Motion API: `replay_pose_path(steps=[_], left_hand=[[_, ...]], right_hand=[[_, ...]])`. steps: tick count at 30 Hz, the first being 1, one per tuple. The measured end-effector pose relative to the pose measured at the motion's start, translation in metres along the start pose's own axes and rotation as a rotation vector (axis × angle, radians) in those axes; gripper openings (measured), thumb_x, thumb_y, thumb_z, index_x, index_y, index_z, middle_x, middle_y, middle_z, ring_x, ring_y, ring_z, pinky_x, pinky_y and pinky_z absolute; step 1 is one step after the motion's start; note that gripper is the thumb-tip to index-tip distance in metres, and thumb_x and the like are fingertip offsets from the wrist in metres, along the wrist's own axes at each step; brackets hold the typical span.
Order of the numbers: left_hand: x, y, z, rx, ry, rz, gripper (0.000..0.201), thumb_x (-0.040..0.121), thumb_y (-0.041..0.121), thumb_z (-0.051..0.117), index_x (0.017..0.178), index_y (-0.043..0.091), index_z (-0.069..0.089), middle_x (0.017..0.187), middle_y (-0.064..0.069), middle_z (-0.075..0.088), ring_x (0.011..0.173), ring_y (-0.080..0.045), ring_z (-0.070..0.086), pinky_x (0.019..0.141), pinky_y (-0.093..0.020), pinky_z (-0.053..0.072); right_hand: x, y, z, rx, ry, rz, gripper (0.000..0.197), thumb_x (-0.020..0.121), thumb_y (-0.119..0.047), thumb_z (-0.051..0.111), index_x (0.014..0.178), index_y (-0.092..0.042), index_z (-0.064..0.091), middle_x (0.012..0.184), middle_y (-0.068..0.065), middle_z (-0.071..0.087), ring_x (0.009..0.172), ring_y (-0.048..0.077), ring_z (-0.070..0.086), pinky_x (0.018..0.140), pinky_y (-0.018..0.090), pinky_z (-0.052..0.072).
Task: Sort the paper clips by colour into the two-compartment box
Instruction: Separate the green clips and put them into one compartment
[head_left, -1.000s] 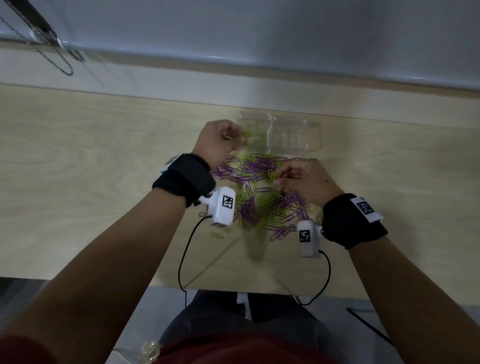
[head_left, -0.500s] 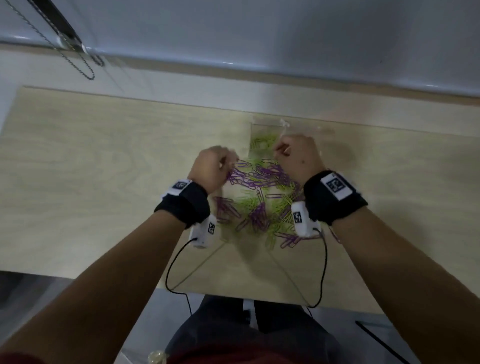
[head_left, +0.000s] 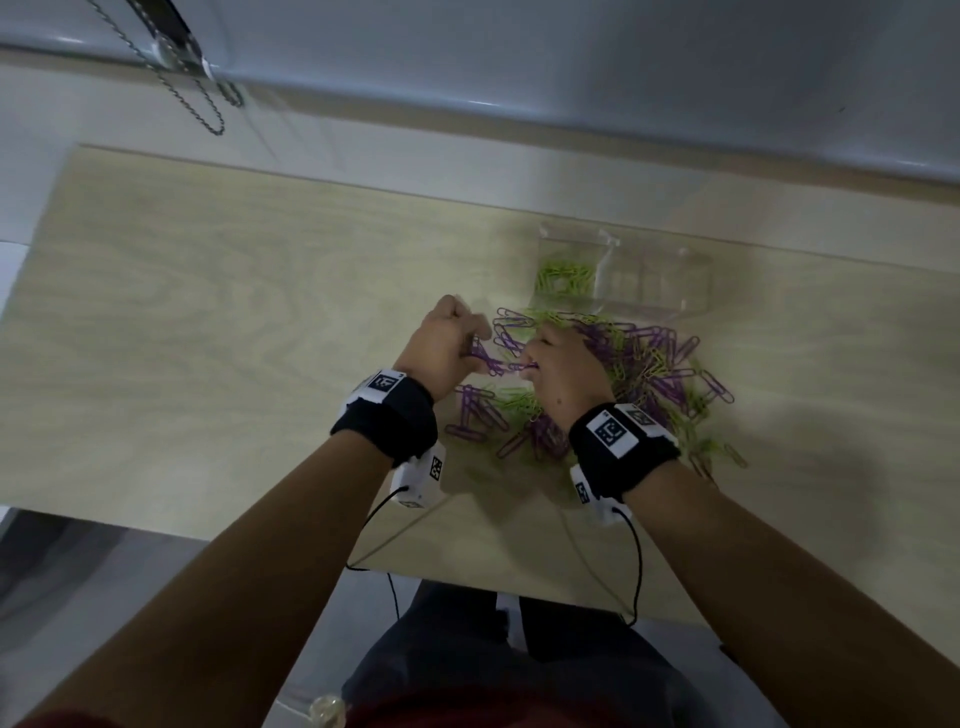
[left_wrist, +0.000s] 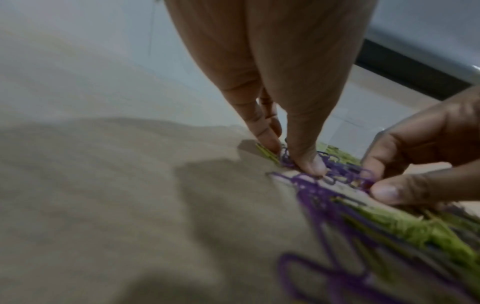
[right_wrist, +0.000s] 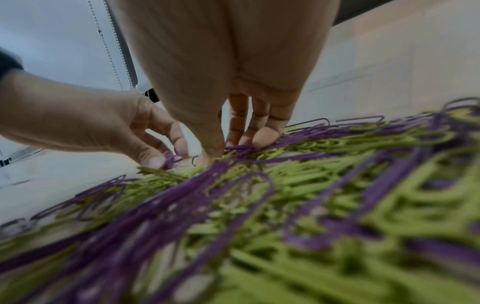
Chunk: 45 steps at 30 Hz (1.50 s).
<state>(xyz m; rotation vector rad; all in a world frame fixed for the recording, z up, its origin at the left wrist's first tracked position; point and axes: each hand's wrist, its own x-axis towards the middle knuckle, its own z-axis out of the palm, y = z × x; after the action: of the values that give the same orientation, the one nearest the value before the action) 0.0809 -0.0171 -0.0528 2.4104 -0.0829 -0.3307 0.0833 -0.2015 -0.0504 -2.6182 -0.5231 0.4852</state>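
Note:
A mixed pile of purple and green paper clips (head_left: 644, 374) lies on the wooden table (head_left: 208, 338). Behind it stands the clear two-compartment box (head_left: 649, 280); green clips (head_left: 563, 273) lie in its left compartment, and the right one looks bare. Both hands work at the pile's left edge, close together. My left hand (head_left: 470, 345) pinches purple clips (left_wrist: 288, 161) between thumb and forefinger. My right hand (head_left: 532, 361) pinches the other end of the same purple bunch (head_left: 496, 364), its fingers (right_wrist: 265, 137) down on the pile.
A window sill and a hanging bead chain (head_left: 192, 98) run behind the table. The table's front edge (head_left: 467, 571) is near my body, with the wrist-camera cables hanging over it. Bare wood spreads to the left of the pile.
My right hand has come back from the box to the pile's left edge. My left hand, earlier near the box, now grips purple clips beside it. The view has shifted left.

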Motion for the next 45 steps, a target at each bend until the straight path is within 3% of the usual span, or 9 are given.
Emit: replay_pose_path(steps=[7,11,15,19,22,27,34,41,45], left_hand=[[-0.012,0.0,-0.002,0.024,0.058,0.167,0.012,0.071,0.02,0.078,0.077,0.013,0.069,0.094,0.001,0.053,0.093,-0.019,0.046,0.077,-0.027,0.041],[-0.02,-0.002,-0.014,-0.469,0.275,-0.106,0.013,0.077,0.008,0.073,0.075,0.014,0.062,0.069,0.011,0.055,0.062,0.006,0.05,0.061,-0.007,0.039],[-0.031,-0.026,-0.016,-0.564,0.41,-0.3,0.007,0.082,0.01,0.068,0.08,0.013,0.062,0.072,-0.005,0.063,0.067,-0.013,0.058,0.065,-0.022,0.046],[-0.038,-0.032,-0.007,-0.679,0.407,-0.378,0.017,0.088,0.006,0.057,0.075,0.016,0.056,0.07,-0.012,0.064,0.062,-0.022,0.058,0.064,-0.032,0.046],[-0.039,-0.03,-0.005,-0.725,0.442,-0.398,0.019,0.093,0.007,0.048,0.077,0.015,0.052,0.069,-0.013,0.063,0.061,-0.023,0.056,0.062,-0.032,0.047],[-0.038,-0.026,-0.007,-0.811,0.5,-0.37,0.017,0.098,0.009,0.042,0.082,0.009,0.049,0.071,-0.012,0.062,0.059,-0.017,0.057,0.059,-0.029,0.048],[-0.011,-0.012,-0.02,-1.021,0.578,-0.431,0.013,0.099,0.007,0.04,0.089,0.003,0.046,0.067,-0.011,0.055,0.047,-0.011,0.051,0.048,-0.021,0.044],[-0.01,-0.021,-0.024,-0.21,0.496,-0.429,0.022,0.085,0.021,0.058,0.104,0.01,0.059,0.107,-0.011,0.058,0.079,-0.018,0.055,0.077,-0.026,0.049],[-0.049,-0.001,0.005,-0.099,0.359,-0.247,0.016,0.078,0.024,0.071,0.087,0.015,0.063,0.087,-0.003,0.054,0.07,-0.018,0.053,0.069,-0.026,0.045]], right_hand=[[-0.012,0.016,-0.015,0.106,0.014,0.044,0.011,0.086,-0.013,0.064,0.078,-0.009,0.058,0.096,0.0,0.043,0.099,0.02,0.039,0.082,0.033,0.043],[-0.006,-0.002,-0.036,0.335,0.121,0.086,0.012,0.084,-0.016,0.068,0.077,-0.012,0.059,0.083,-0.001,0.054,0.077,0.014,0.052,0.069,0.021,0.043],[0.024,-0.036,-0.041,0.439,0.089,0.033,0.009,0.082,-0.011,0.069,0.077,-0.011,0.061,0.063,-0.013,0.052,0.058,0.0,0.047,0.06,0.02,0.039],[0.048,-0.055,-0.024,0.475,0.047,0.076,0.014,0.086,-0.006,0.064,0.099,-0.01,0.064,0.076,-0.008,0.061,0.072,0.007,0.06,0.072,0.025,0.048],[0.049,-0.05,-0.019,0.435,0.002,0.111,0.032,0.09,0.002,0.053,0.12,-0.007,0.058,0.107,0.004,0.062,0.091,0.012,0.06,0.069,0.004,0.042],[0.028,-0.026,-0.008,-0.007,0.04,0.129,0.016,0.089,-0.009,0.055,0.104,-0.004,0.058,0.11,0.012,0.053,0.099,0.029,0.052,0.078,0.036,0.047],[0.012,-0.009,-0.002,0.078,0.037,0.212,0.007,0.086,-0.004,0.061,0.085,-0.006,0.054,0.099,0.008,0.051,0.096,0.027,0.049,0.071,0.036,0.046],[0.007,-0.014,-0.03,0.299,0.114,0.202,0.011,0.087,-0.012,0.063,0.08,-0.011,0.055,0.079,0.002,0.062,0.074,0.021,0.058,0.065,0.033,0.047],[0.028,-0.032,-0.043,0.257,0.151,0.067,0.007,0.086,-0.014,0.065,0.085,-0.013,0.058,0.085,0.0,0.064,0.076,0.019,0.058,0.067,0.032,0.048]])
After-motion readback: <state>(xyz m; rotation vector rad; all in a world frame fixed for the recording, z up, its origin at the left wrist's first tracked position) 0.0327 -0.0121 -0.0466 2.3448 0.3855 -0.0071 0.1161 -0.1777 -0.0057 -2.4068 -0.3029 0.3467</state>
